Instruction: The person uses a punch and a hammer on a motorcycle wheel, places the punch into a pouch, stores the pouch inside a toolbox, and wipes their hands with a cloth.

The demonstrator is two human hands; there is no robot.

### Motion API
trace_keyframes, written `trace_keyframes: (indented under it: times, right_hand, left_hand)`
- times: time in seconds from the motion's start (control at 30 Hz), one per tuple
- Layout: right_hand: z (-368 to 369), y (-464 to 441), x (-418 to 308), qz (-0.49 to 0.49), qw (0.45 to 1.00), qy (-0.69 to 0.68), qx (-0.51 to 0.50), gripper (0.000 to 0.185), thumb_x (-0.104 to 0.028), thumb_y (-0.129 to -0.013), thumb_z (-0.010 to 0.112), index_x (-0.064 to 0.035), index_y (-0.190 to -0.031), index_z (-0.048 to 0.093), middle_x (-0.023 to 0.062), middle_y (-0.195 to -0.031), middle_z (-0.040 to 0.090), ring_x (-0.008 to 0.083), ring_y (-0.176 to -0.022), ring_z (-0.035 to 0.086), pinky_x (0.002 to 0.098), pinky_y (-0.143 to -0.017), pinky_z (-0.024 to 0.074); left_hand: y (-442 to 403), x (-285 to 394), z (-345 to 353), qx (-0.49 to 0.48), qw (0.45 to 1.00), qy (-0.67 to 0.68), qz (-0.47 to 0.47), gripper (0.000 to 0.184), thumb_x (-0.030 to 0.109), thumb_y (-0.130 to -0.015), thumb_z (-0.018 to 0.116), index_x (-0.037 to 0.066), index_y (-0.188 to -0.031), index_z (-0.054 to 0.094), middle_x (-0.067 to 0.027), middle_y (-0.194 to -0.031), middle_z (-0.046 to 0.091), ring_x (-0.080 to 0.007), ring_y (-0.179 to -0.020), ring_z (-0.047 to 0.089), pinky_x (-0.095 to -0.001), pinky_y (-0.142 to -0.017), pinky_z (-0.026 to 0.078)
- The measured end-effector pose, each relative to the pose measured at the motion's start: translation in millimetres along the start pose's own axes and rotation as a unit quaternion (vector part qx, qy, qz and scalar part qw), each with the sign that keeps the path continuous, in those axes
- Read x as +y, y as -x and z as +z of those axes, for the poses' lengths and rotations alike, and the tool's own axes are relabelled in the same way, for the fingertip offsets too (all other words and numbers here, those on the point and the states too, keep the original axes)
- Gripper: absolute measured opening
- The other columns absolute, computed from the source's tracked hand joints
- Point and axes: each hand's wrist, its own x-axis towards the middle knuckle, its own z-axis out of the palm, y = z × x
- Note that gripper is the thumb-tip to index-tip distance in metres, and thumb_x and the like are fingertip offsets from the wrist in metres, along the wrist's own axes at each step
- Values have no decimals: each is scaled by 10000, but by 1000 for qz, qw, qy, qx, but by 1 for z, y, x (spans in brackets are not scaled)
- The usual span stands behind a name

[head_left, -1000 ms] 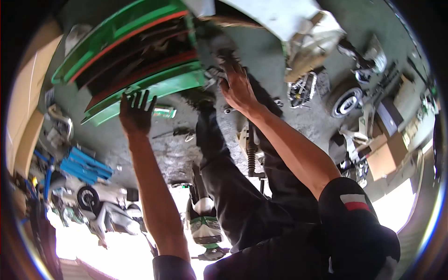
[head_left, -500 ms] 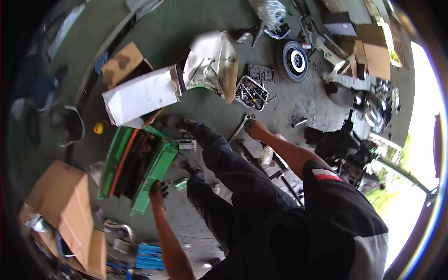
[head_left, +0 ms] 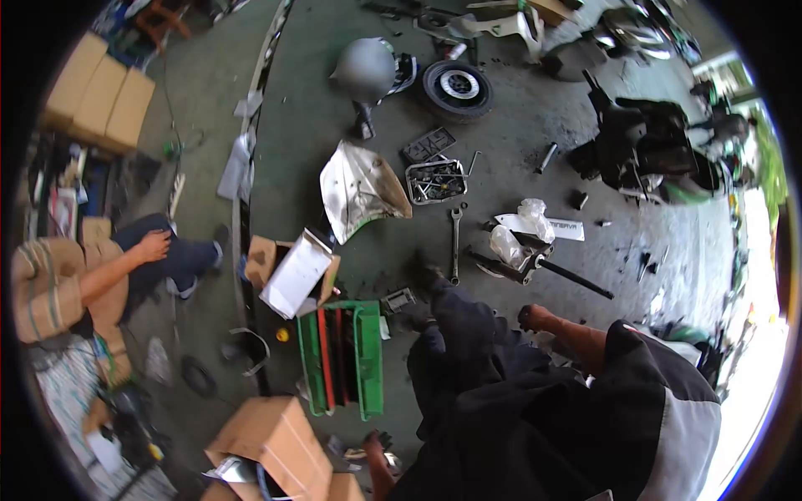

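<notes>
My left hand (head_left: pixel 378 442), with darkened fingers apart, hangs near the front end of the green metal toolbox (head_left: pixel 372 359); it holds nothing that I can see. The toolbox stands open, with a red inner edge. My right hand (head_left: pixel 535 317) is beside my leg, its dark fingers curled in; nothing shows in them. A combination wrench (head_left: pixel 455 246) lies on the floor beyond my feet, apart from both hands. To its right, a black metal assembly with a long rod (head_left: pixel 576 278) lies beside crumpled clear plastic (head_left: pixel 535 219).
A metal tray of sockets (head_left: pixel 436 181), a white body panel (head_left: pixel 359 188) and a wheel (head_left: pixel 457 90) lie ahead. A white box (head_left: pixel 296 274) stands left, cardboard boxes (head_left: pixel 276 442) lower left. Another person (head_left: pixel 92 280) sits at far left. Dark motorcycle parts (head_left: pixel 643 142) stand right.
My view has swung and drawn back. My left hand has left the toolbox's edge, and my right hand has moved back from beside the wrench, which lies on the floor.
</notes>
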Motion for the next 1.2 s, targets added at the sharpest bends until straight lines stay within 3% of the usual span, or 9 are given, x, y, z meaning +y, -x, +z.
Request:
trace_keyframes:
  times: [0.1,0.23,0.3,0.47,0.6,0.73,0.83,0.97,1.2]
  right_hand:
    - [0,26,23,9,990,-134,37,304,-222,-922,559,-1,-1106,659,117,-888,736,203,-732,710,345,-580,582]
    - [-13,35,31,-31,960,-264,85,324,-197,-926,543,32,-1137,637,137,-925,732,217,-762,715,348,-590,587]
    - [-18,31,32,-39,948,-302,94,325,-191,-928,543,39,-1138,634,140,-924,730,219,-762,716,349,-588,588]
    - [-50,6,33,-49,930,-347,108,307,-181,-940,546,46,-1122,642,139,-910,728,222,-762,717,351,-575,589]
    - [-95,-11,35,-77,905,-389,157,308,-192,-944,553,53,-1106,645,126,-890,727,200,-753,711,329,-630,567]
    - [-148,-1,50,-98,862,-435,241,271,-199,-982,541,24,-1106,633,108,-932,721,194,-770,698,333,-611,533]
    - [-168,13,69,-85,808,-537,225,246,-182,-975,528,0,-1111,621,115,-947,717,193,-770,697,347,-609,538]
    - [-145,10,96,-3,764,-600,236,257,-191,-972,520,-13,-1141,595,120,-911,704,216,-766,701,371,-614,550]
    - [-78,13,80,125,789,-572,187,281,-163,-942,549,13,-1148,628,147,-937,725,248,-752,721,386,-599,574]
  left_hand:
    - [29,22,20,7,1000,-17,-9,316,311,-985,567,56,-1172,562,-152,-955,718,-339,-725,719,-456,-623,601]
    - [46,102,77,-38,967,-221,123,362,279,-985,597,41,-1253,544,-178,-1060,702,-316,-824,724,-455,-675,598]
    - [21,139,101,-37,972,-176,151,389,300,-987,609,29,-1257,538,-177,-1091,700,-314,-873,722,-449,-712,599]
    - [143,289,226,-65,948,-160,266,430,344,-996,606,-2,-1241,533,-176,-1109,694,-288,-890,719,-410,-703,589]
    - [187,352,285,-88,913,-196,347,443,323,-1002,601,-26,-1264,530,-148,-1054,689,-269,-845,718,-367,-671,580]
    - [192,355,321,-74,912,-239,325,396,311,-1001,605,-22,-1215,584,-129,-990,698,-233,-798,706,-338,-662,570]
    - [174,336,332,-58,911,-307,271,364,306,-998,610,-17,-1168,616,-120,-947,700,-218,-775,696,-331,-645,561]
    - [163,313,320,-50,898,-399,182,368,310,-985,629,-20,-1147,623,-120,-943,692,-217,-759,675,-335,-647,550]
    - [135,353,328,-35,868,-472,150,375,317,-962,661,-25,-1112,636,-120,-937,678,-215,-729,638,-342,-651,531]
